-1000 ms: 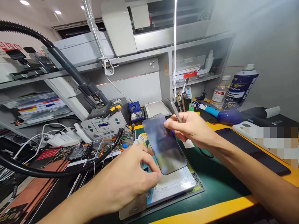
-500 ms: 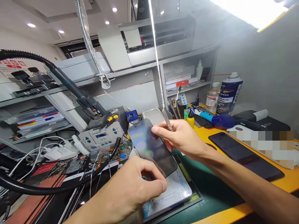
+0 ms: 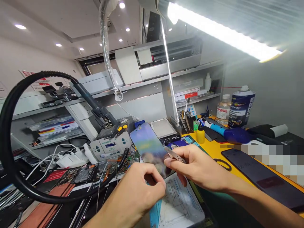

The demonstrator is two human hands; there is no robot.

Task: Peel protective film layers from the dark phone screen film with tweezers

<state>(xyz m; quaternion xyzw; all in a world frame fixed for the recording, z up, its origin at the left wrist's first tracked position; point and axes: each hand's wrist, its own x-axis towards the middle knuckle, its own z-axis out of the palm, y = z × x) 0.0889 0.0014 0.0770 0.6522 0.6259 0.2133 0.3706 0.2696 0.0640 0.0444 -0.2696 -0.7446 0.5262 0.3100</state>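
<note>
A phone (image 3: 149, 142) with a lit, colourful screen is tilted up over a metal-edged plate (image 3: 182, 202) printed with faint drawings. My left hand (image 3: 144, 190) is at the phone's lower end, thumb and forefinger pinched together; what lies between them, if anything, is too small to make out. My right hand (image 3: 194, 164) holds a slim metal tool with holes (image 3: 174, 154), its fingers at the phone's right edge. Part of the phone's lower edge is hidden behind my hands.
A dark phone (image 3: 263, 174) lies on the yellow table edge at right, beside a black ring (image 3: 223, 164). Behind stand a yellow bottle (image 3: 200, 134) and a spray can (image 3: 241, 107). A black hose (image 3: 59, 199) arcs past circuit boards at left, before a soldering station (image 3: 110, 145).
The view has tilted upward. My right hand has moved down along the phone's edge, and its metal tool now lies lower and flatter. The phone's screen shows brighter colours.
</note>
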